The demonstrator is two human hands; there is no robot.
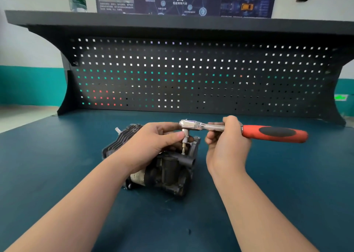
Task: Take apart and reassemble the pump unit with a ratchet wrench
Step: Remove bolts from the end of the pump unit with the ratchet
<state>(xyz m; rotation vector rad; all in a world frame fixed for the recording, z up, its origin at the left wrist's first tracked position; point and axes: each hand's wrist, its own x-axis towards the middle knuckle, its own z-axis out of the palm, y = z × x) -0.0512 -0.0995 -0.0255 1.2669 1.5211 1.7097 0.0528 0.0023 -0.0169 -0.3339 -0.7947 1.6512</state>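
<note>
- The pump unit point(164, 167) lies on the blue workbench top point(57, 175), roughly midway between its left and right edges and nearer the back edge under the pegboard point(191, 75) than the front edge.
- The left hand point(153, 142) rests over the top of the pump unit, thumb and fingers pinching the socket and bit point(184, 138) that hang from the head of the ratchet wrench point(229, 129).
- The right hand point(226, 146) holds the wrench by its bare metal shank, fingers curled round it just short of the red and black grip point(275, 133), which sticks out free toward the right edge of the desk.
- The bit tip sits down at a fastener on the upper face of the pump unit; whether it is fully seated in the head is too small to tell.
- Judged from this, the step in hand is lining up the bit on a screw, before any real turn is made.
- Risk: if the bit is not square and fully home, a pull could cam it out and round the fastener head.
- Risk: a hold so close to the head gives little leverage, so a stiff screw may invite a jerk, and the tool could slip off.
- Risk: the left fingers lie right by the bit, so a slip could nip them against the casting.
- Risk: nothing visible clamps the pump unit; a hard pull could skid or tip it on the desk.
- Risk: a freed screw could roll away across the bench top.
</note>
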